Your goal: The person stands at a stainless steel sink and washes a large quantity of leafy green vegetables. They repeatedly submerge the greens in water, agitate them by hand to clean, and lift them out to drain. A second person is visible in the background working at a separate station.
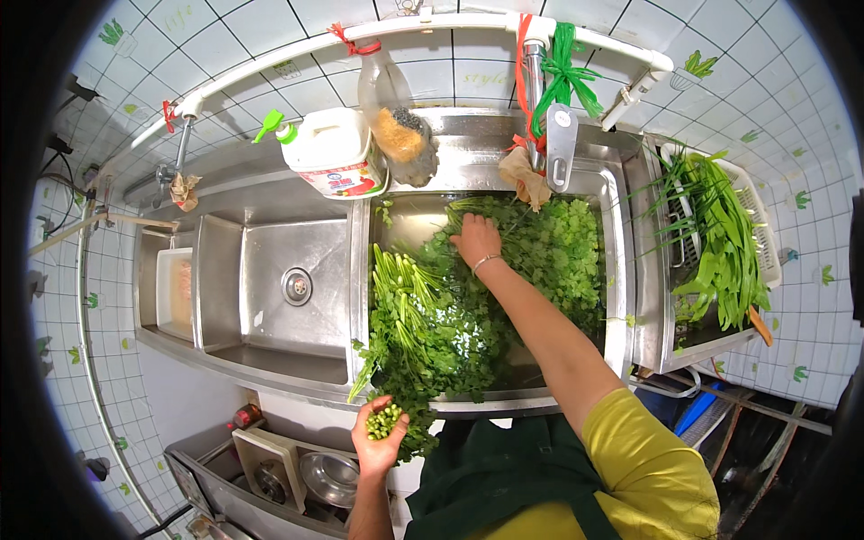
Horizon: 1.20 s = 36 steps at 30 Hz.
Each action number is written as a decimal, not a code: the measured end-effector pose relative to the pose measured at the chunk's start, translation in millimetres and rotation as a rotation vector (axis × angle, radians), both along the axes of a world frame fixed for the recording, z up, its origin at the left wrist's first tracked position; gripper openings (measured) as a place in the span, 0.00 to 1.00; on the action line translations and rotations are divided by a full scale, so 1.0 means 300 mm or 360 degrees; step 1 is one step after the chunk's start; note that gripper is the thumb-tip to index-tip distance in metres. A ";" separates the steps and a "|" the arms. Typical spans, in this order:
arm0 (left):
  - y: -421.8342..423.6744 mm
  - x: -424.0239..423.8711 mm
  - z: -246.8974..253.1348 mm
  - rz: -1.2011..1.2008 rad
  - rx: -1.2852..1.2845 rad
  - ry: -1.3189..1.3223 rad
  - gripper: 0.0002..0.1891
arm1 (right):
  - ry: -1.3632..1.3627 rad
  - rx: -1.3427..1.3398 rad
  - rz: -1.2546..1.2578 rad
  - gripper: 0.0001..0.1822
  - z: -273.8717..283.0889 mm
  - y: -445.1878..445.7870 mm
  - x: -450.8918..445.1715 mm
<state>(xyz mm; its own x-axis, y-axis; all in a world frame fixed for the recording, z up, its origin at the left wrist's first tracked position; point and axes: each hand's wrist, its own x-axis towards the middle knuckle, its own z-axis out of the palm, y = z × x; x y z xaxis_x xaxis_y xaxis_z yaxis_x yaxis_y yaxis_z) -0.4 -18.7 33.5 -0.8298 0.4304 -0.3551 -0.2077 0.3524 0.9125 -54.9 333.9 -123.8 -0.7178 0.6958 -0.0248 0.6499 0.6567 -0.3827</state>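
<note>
My left hand (379,435) is closed around the stems of a bunch of cilantro (417,432), cut ends facing up, at the front edge of the sink. Its leaves hang beside my palm. Farther back, my right hand (478,239) reaches into the water-filled basin, fingers lying on the cilantro stems there; whether they grip any, I cannot tell. Leafy cilantro (567,250) floats across the basin's right side. At the left of the same basin lies another heap with pale green stems (405,283).
An unfilled steel basin (297,236) adjoins on the left. Behind stand a white plastic jug (334,152), a clear bottle (398,128) and a faucet with a grey lever (561,145). Long green leaves (722,236) lie over a white basket (759,223) at right. A steel bowl (329,478) sits below left.
</note>
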 end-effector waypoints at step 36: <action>0.057 -0.008 -0.013 -0.0075 -0.0076 0.0026 0.19 | 0.0276 -0.0823 -0.0056 0.16 -0.004 -0.282 0.276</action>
